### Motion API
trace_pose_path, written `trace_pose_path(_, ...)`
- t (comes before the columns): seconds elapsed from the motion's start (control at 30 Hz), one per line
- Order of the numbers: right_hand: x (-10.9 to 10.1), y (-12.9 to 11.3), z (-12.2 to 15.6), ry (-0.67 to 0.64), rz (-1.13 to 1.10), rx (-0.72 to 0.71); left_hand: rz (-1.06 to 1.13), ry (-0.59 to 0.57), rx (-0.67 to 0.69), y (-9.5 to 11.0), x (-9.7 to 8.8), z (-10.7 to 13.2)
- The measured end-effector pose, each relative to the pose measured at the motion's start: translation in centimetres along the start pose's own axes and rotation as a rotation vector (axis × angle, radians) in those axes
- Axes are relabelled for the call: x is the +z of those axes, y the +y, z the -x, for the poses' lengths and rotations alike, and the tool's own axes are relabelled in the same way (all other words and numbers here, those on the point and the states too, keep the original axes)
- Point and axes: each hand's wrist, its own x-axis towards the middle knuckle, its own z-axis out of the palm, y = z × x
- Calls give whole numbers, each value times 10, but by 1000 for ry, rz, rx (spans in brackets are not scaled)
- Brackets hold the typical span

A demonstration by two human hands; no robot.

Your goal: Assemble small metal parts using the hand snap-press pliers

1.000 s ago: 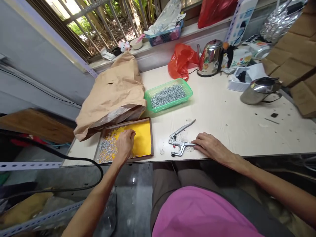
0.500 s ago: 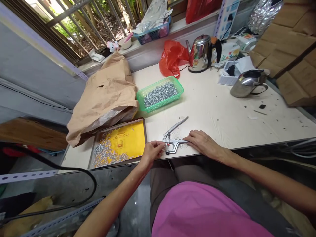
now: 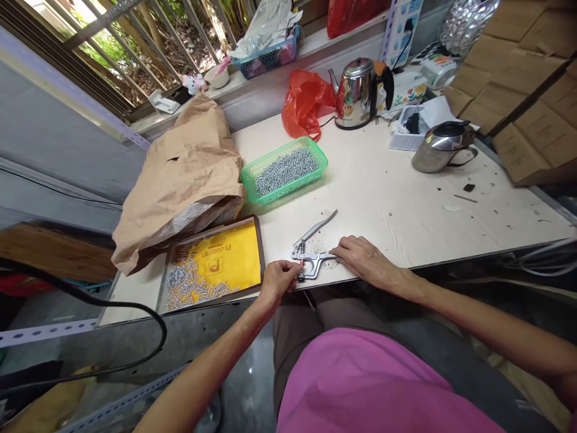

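Note:
A pair of silver snap pliers (image 3: 311, 257) lies near the front edge of the table, its two handles spread apart and a spring between them. My right hand (image 3: 363, 258) holds the end of the lower handle, with the fingers together over it. At the jaws, my left hand (image 3: 280, 278) is closed in a pinch with thumb and forefinger beside a small red part. Whatever those fingertips hold is too small to make out. Left of this hand, a shallow tray (image 3: 260, 252) contains a yellow sheet (image 3: 241, 255) and many loose small metal pins (image 3: 189, 279).
Behind the pliers stands a green basket (image 3: 322, 159) full of similar metal pieces. A brown paper bag (image 3: 180, 174) leans at the left. Farther back are a red plastic bag (image 3: 302, 102), a steel kettle (image 3: 356, 96) and a metal jug (image 3: 437, 150). Small scraps dot the right side.
My left fingertips have come slightly closer in over the plier jaws. My right hand keeps its place on the handle. The whole view has shifted a little.

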Motion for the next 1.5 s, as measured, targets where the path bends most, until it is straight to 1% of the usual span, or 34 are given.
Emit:
trace_pose_path(0.17, 2, 0, 1, -1, 31, 5, -121, -49, -53, 8, -2, 1)
trace_pose_path(0.27, 3, 1, 2, -11, 28, 2, -158, -60, -78, 10, -2, 3)
trace_pose_path(0.47, -1, -1, 1, -38, 9, -3, -114, -46, -77, 5, 1, 3)
trace_pose_path(0.63, -16, 0, -1, -71, -44, -16, -68, -37, -58, 2, 1, 5)
trace_pose_path(0.77, -27, 15, -12, -39, 12, -12, -77, -36, -40, 2, 1, 6)
trace_pose_path(0.83, -29, 26, -22, -91, 45, -27, -86, -35, -39, 2, 1, 5)
trace_pose_path(0.93, -28, 39, -36, -193, 48, -89, -80, -26, -44, 2, 2, 6)
trace_pose_path(1.03, -26, 46, -44, -221, 39, -123, -64, -21, -53, 3, 2, 7)
trace_pose_path(1.27, -25, 50, -53, -292, 19, -141, -82, -9, -60, 4, 3, 9)
trace_pose_path(1.5, -31, 42, -61, -264, 80, -127, -57, 4, -80, 2, 4, 10)
